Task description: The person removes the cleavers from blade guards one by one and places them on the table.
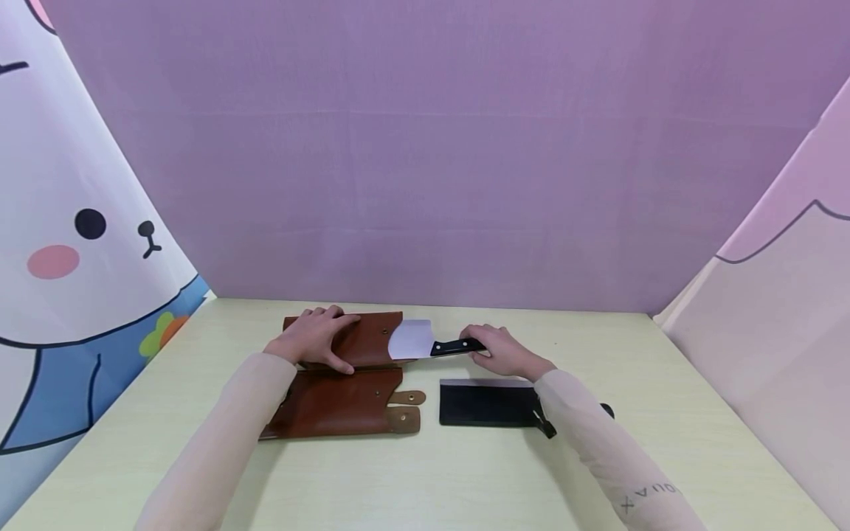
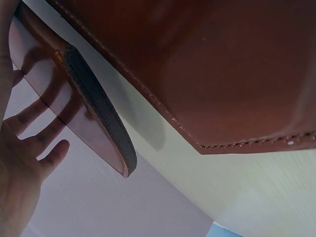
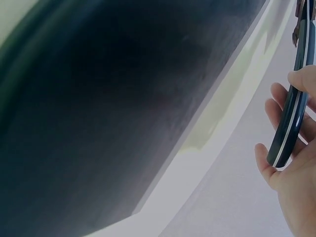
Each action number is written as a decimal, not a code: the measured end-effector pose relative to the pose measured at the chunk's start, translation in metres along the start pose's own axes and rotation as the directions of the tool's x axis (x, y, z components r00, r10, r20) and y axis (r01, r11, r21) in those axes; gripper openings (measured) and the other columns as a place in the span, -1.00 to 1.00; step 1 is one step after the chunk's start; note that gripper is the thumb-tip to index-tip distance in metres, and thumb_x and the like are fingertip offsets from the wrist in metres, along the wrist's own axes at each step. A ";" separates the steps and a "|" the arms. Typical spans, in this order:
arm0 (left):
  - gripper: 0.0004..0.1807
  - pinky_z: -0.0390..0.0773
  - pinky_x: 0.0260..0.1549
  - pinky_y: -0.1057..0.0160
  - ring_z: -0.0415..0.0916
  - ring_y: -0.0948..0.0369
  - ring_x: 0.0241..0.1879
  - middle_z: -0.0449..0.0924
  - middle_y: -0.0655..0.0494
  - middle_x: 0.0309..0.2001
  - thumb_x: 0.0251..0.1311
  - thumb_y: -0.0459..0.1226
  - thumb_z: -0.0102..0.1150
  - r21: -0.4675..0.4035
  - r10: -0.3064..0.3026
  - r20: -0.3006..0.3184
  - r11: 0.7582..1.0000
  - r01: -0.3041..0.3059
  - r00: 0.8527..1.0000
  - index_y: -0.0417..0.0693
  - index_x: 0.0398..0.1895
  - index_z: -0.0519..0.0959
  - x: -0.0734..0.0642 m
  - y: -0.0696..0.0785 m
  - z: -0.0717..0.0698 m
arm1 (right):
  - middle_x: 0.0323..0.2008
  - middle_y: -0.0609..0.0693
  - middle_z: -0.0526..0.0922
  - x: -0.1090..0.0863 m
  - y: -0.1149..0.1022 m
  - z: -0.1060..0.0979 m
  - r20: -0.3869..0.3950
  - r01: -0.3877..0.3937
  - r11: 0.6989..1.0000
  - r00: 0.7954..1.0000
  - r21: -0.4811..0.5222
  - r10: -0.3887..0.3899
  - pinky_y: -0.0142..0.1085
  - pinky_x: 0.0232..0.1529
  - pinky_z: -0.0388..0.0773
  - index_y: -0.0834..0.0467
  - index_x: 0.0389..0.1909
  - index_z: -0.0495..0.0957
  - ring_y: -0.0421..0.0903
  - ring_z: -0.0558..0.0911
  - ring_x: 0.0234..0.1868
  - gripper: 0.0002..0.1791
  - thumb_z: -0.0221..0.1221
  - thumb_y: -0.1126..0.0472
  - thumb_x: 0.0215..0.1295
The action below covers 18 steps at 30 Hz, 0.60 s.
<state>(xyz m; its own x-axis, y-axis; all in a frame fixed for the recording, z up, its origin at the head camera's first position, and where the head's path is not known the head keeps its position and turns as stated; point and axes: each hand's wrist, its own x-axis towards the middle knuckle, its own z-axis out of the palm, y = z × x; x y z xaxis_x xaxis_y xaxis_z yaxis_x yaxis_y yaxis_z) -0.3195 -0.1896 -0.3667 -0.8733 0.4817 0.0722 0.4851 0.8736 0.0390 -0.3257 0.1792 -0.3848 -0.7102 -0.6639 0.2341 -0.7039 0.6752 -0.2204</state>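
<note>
Left hand [image 1: 313,341] lies flat, fingers straight, pressing down on the upper brown leather sheath [image 1: 361,338]; the left wrist view shows the fingers spread along the sheath's edge [image 2: 98,113]. Right hand [image 1: 502,351] has its fingers curled round the black handle [image 1: 458,346] of the cleaver [image 1: 413,340]; the right wrist view shows the handle [image 3: 291,108] lying across the fingers with the thumb on top.

Cleaver: the blade sticks out to the left of the right hand, its far end inside the mouth of the sheath under the left hand. How deep it sits, cannot tell.

A second brown sheath [image 1: 335,405], with strap tabs, lies just nearer the body than the left hand. A black sheath [image 1: 488,404] lies just below the right wrist on the pale table [image 1: 425,479].
</note>
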 end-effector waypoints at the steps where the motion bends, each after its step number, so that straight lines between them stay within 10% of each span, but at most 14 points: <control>1: 0.10 0.26 0.07 -0.17 0.36 -0.13 0.07 0.30 -0.12 0.17 -0.38 0.33 0.31 0.002 0.002 0.000 1.000 -0.002 1.000 0.09 0.33 0.23 0.000 0.000 0.000 | -0.13 -0.01 0.59 0.000 0.000 0.000 0.000 0.000 1.000 1.000 0.001 0.000 -0.07 -0.17 0.35 0.12 -0.05 0.45 -0.06 0.50 -0.14 -0.70 0.13 0.29 0.15; 18: 0.09 0.25 0.08 -0.20 0.34 -0.15 0.08 0.30 -0.15 0.18 -0.36 0.31 0.31 -0.003 -0.004 0.009 1.000 0.004 1.000 0.07 0.33 0.22 -0.003 0.003 -0.004 | -0.20 -0.05 0.59 -0.006 0.003 -0.006 -0.009 -0.007 1.000 1.000 0.004 0.007 -0.09 -0.18 0.33 0.12 -0.08 0.46 -0.10 0.48 -0.20 -0.70 0.14 0.31 0.12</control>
<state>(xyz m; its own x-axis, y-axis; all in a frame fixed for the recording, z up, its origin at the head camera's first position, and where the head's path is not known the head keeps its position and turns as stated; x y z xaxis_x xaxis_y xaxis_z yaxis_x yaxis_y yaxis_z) -0.3156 -0.1884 -0.3626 -0.8755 0.4790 0.0636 0.4819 0.8752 0.0427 -0.3233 0.1876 -0.3813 -0.7148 -0.6565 0.2412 -0.6992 0.6784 -0.2255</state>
